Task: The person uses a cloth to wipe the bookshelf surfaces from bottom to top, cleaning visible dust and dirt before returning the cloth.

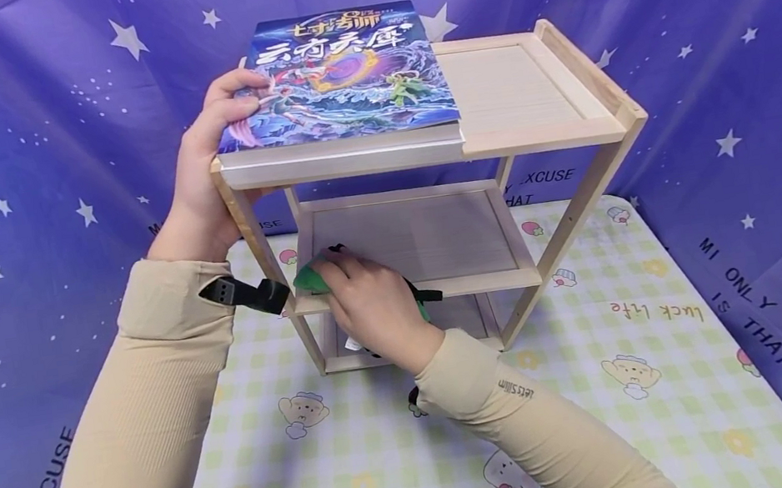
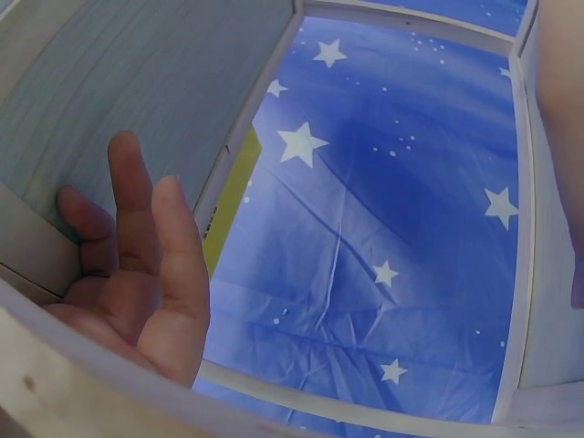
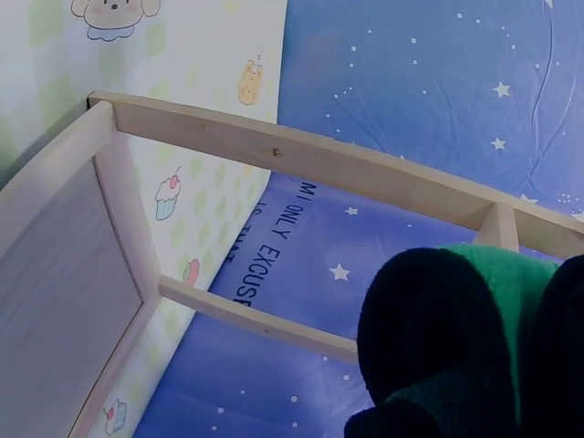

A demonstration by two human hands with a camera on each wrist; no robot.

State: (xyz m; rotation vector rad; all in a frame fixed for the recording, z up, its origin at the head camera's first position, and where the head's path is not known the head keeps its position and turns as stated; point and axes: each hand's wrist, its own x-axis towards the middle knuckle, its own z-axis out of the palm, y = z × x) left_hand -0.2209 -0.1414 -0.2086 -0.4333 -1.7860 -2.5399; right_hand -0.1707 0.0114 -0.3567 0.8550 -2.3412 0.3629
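My left hand [image 1: 196,155] grips the top left end of a small wooden shelf rack [image 1: 542,139]. Two of its digits lie at the left edge of a thick blue illustrated book [image 1: 352,85] on the top board. In the left wrist view, the other fingers [image 2: 182,265] reach beneath that board. Over the left side of the middle board, my right hand [image 1: 377,305] holds a green and black soft, fuzzy thing [image 1: 310,280]. Its green fabric [image 3: 516,283] and rounded black parts fill the lower right of the right wrist view. The hand hides most of it.
The rack stands on a table with a checked, cartoon-printed cloth [image 1: 579,435]. A purple star-patterned curtain [image 1: 713,61] surrounds the table. A black strap [image 1: 247,293] sits at my left wrist. A yellow strip [image 2: 233,205] shows beyond the top board.
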